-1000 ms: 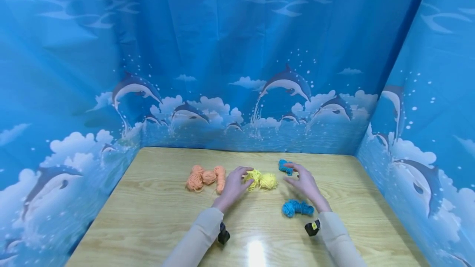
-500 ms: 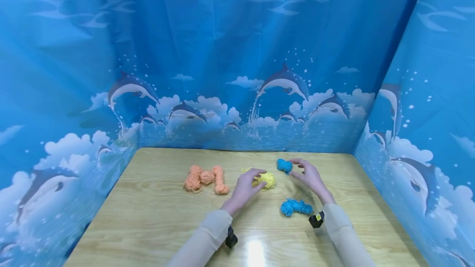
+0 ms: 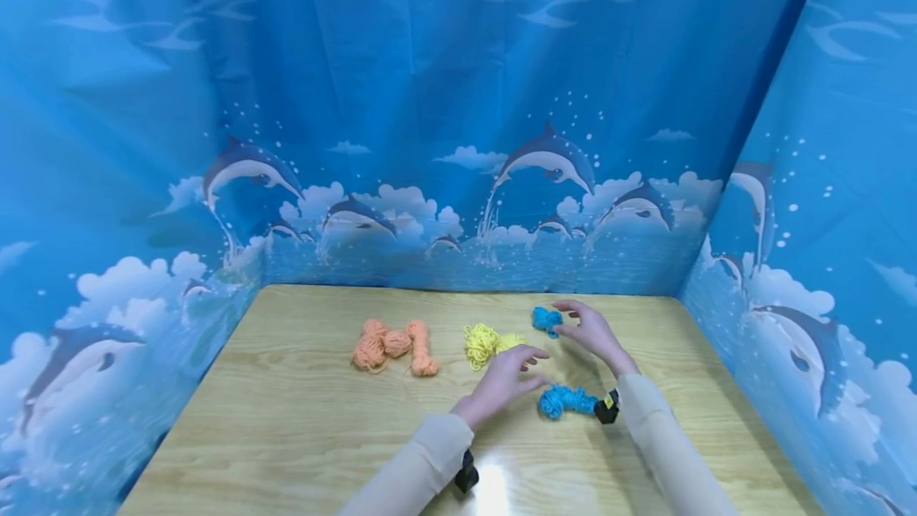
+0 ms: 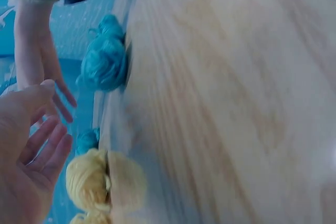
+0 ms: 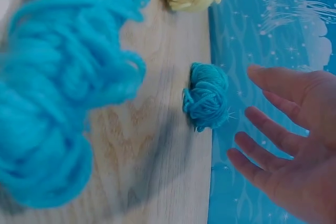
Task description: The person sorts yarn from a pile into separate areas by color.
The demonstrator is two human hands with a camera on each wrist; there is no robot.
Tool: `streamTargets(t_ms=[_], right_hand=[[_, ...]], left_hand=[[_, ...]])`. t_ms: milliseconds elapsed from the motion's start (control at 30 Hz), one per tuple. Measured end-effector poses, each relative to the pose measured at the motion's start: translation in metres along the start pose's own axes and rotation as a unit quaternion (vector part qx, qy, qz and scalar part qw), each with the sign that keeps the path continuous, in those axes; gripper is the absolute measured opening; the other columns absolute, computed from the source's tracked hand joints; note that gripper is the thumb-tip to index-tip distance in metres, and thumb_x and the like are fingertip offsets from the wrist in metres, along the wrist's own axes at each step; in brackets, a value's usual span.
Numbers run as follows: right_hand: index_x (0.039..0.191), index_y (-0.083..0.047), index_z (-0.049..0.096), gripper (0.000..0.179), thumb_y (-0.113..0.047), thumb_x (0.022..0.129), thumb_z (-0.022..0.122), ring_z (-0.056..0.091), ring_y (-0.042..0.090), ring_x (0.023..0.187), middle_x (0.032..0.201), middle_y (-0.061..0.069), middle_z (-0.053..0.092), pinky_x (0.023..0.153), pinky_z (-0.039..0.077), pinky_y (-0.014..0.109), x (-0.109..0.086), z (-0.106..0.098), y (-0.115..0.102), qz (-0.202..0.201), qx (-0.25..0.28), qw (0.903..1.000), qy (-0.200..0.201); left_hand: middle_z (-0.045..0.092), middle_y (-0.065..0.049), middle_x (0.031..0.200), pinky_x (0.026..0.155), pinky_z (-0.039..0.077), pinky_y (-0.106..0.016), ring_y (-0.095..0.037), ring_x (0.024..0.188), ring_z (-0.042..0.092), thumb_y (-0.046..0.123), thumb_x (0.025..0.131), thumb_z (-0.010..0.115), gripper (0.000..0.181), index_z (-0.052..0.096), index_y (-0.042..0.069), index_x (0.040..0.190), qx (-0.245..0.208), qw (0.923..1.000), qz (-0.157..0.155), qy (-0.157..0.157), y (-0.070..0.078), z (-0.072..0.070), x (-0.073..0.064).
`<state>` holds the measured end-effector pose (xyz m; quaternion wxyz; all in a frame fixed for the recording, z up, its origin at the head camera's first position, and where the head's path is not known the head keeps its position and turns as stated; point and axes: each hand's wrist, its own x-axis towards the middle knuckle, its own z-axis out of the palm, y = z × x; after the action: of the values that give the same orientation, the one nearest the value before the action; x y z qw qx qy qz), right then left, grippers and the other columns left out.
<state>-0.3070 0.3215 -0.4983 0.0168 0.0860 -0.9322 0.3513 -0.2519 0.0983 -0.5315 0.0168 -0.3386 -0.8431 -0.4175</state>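
My left hand, fingers loosely bent and holding nothing, hovers in front of the yellow yarn and left of the near blue yarn bundle. It partly hides a second yellow yarn ball. My right hand is spread beside the small far blue yarn ball. The right wrist view shows a gap between that blue ball and my right hand. In the left wrist view, the near blue bundle and a yellow ball stand apart from my left hand.
Several orange yarn bundles lie together on the left of the wooden table. Blue dolphin-print curtains rise behind the table and along both sides. A black camera on the right wrist overlaps the near blue bundle's end.
My left hand has left the yellow yarn, moving right and nearer toward the near blue bundle. My right hand has shifted slightly right, then back, beside the far blue ball. The yarn seems to lie unmoved.
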Motion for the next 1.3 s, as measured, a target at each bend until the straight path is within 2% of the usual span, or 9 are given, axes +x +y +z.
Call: streamTargets(t_ms=[267,467,633,733,967,1300], right_hand=[[0.142,0.001,0.054,0.051,-0.012,0.096,0.071,0.049,0.049,0.129,0.142,0.025,0.055,0.100,0.047,0.061,0.015,0.008,0.003,-0.001,-0.025,0.9990,-0.038],[0.142,0.001,0.054,0.051,-0.013,0.096,0.070,0.048,0.047,0.131,0.145,0.025,0.052,0.103,0.044,0.062,0.022,0.013,0.004,0.006,-0.035,0.9976,-0.059],[0.142,0.000,0.056,0.050,-0.011,0.095,0.071,0.046,0.047,0.133,0.146,0.025,0.051,0.105,0.042,0.063,0.025,0.015,0.007,0.012,-0.039,0.9972,-0.062],[0.140,-0.001,0.057,0.047,-0.008,0.095,0.070,0.049,0.046,0.131,0.143,0.025,0.053,0.104,0.044,0.061,0.026,0.016,0.009,0.016,-0.040,0.9971,-0.062],[0.134,-0.002,0.062,0.043,-0.007,0.093,0.073,0.057,0.042,0.122,0.132,0.023,0.061,0.098,0.050,0.056,0.026,0.019,0.013,0.037,-0.054,0.9963,-0.056],[0.132,-0.001,0.062,0.045,-0.006,0.089,0.077,0.057,0.045,0.120,0.130,0.025,0.062,0.098,0.049,0.058,0.024,0.022,0.014,0.023,-0.060,0.9969,-0.046]], left_hand=[[0.067,-0.001,0.128,0.090,0.053,-0.019,-0.013,0.110,0.066,0.033,0.091,0.076,0.046,0.065,0.012,0.131,0.001,0.9981,-0.005,-0.062,0.008,0.012,-0.002],[0.068,0.000,0.125,0.091,0.051,-0.018,-0.008,0.108,0.064,0.036,0.091,0.076,0.047,0.066,0.013,0.131,0.015,0.9960,0.001,-0.088,0.010,0.016,-0.004],[0.069,0.000,0.122,0.088,0.049,-0.014,-0.005,0.103,0.063,0.033,0.090,0.077,0.046,0.067,0.011,0.129,0.023,0.9951,0.023,-0.093,0.008,0.020,-0.005],[0.071,0.003,0.119,0.086,0.048,-0.012,-0.002,0.100,0.062,0.033,0.090,0.077,0.044,0.068,0.012,0.128,0.045,0.9941,0.036,-0.092,0.006,0.021,-0.004],[0.071,0.008,0.117,0.087,0.047,-0.011,0.003,0.099,0.061,0.030,0.089,0.079,0.038,0.070,0.015,0.124,0.045,0.9931,0.038,-0.101,0.005,0.022,-0.004],[0.072,0.008,0.110,0.081,0.047,-0.010,0.004,0.092,0.060,0.028,0.087,0.081,0.035,0.072,0.016,0.119,0.056,0.9926,0.035,-0.103,0.004,0.024,-0.004]])
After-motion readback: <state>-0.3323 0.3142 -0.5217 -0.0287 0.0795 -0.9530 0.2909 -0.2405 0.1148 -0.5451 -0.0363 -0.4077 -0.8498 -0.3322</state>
